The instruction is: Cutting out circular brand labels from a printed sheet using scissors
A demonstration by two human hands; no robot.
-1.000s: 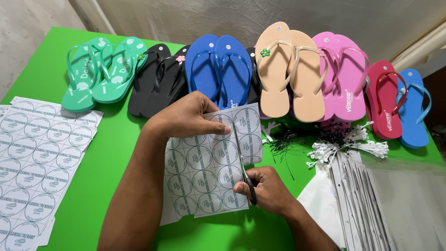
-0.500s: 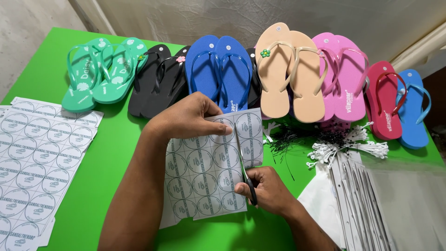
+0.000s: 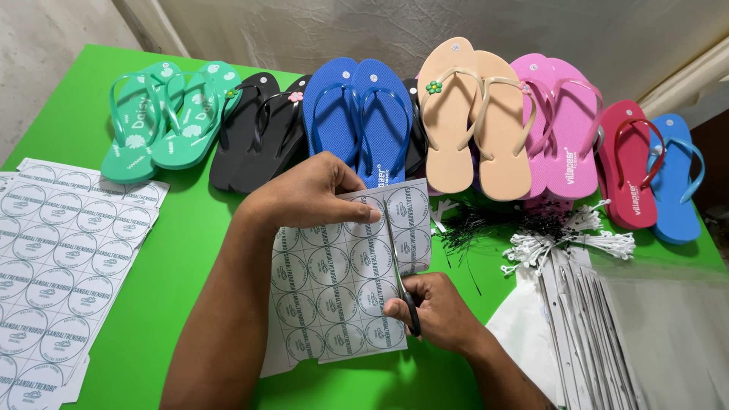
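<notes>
My left hand (image 3: 307, 193) pinches the top edge of a white sheet of round printed labels (image 3: 334, 285) and holds it over the green table (image 3: 190, 250). My right hand (image 3: 437, 311) grips black-handled scissors (image 3: 400, 281) whose blades run up between two columns of labels on the right part of the sheet. The strip right of the blades stands slightly apart from the rest of the sheet.
More label sheets (image 3: 61, 258) lie at the left. A row of flip-flop pairs lines the back: green (image 3: 163, 121), black (image 3: 254, 129), blue (image 3: 361, 114), beige (image 3: 474, 118), pink (image 3: 566, 125), red and light blue (image 3: 649, 171). Black and white plastic tag pins (image 3: 531, 228) and clear bags (image 3: 600, 334) lie at the right.
The scissors have worked slightly further up the sheet. My left hand keeps its hold on the top edge; both hands have barely shifted.
</notes>
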